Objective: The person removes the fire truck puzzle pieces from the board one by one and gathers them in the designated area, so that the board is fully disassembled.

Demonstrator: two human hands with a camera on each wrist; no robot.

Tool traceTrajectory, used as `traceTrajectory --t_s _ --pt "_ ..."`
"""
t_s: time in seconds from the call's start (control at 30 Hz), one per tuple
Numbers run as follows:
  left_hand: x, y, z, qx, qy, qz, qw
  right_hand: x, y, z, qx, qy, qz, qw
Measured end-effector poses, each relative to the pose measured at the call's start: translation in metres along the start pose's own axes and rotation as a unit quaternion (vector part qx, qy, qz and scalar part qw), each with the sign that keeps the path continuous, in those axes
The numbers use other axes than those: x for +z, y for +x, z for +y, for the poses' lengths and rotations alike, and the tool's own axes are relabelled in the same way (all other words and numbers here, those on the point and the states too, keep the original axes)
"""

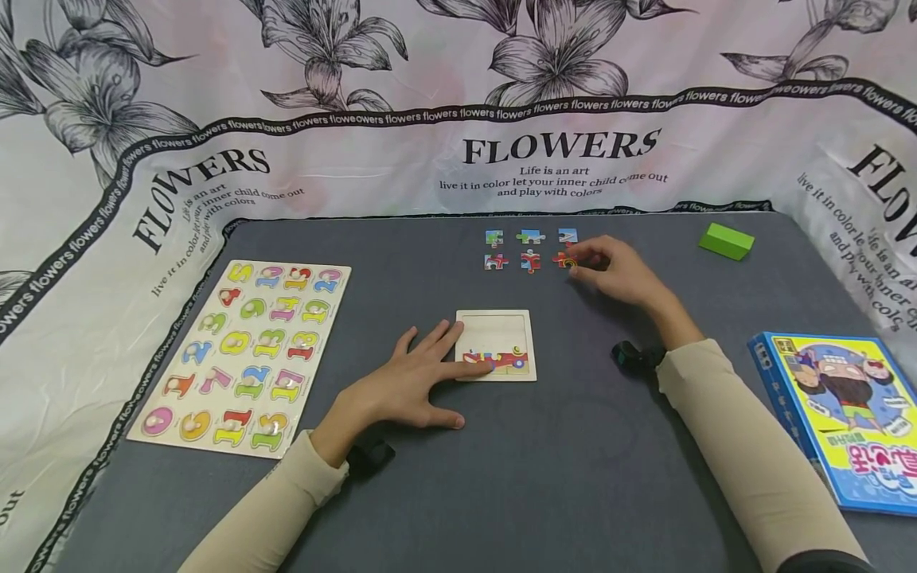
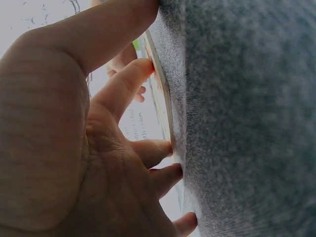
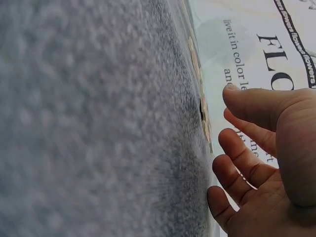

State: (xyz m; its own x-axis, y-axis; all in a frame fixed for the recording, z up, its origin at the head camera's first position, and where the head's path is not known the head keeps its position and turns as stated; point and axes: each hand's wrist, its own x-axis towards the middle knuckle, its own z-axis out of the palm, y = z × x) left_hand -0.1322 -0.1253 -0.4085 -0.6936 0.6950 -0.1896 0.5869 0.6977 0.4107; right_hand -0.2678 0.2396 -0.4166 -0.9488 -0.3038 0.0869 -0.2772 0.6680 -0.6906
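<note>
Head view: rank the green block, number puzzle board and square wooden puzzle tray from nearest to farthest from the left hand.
1. Square wooden puzzle tray: partly under the fingers of the left hand.
2. Number puzzle board: to its left.
3. Green block: far right, beyond the right hand.

Red piece (image 1: 561, 259) partly behind right hand (image 1: 620, 274)

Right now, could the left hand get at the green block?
Probably not by a straight path: the right hand lies between the left hand and the green block. The left hand also touches the wooden puzzle tray.
</note>
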Motion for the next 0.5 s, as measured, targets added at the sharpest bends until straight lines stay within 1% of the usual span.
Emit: traceTrajectory --t_s 0.13,0.23,0.5 --pt "0.000 0.000 -0.001 0.002 -0.003 0.003 1.0000 0.003 -0.003 -0.004 -0.014 0.006 -0.001 0.9999" --pt "-0.001 0.000 -0.003 0.002 -0.003 0.017 0.9999 0.007 -0.006 -0.009 -0.033 0.011 -0.009 0.9993" --pt "-0.001 0.006 -0.011 -0.006 -0.008 0.086 0.9963 0.022 -0.016 -0.028 -0.070 0.015 -0.042 0.9966"
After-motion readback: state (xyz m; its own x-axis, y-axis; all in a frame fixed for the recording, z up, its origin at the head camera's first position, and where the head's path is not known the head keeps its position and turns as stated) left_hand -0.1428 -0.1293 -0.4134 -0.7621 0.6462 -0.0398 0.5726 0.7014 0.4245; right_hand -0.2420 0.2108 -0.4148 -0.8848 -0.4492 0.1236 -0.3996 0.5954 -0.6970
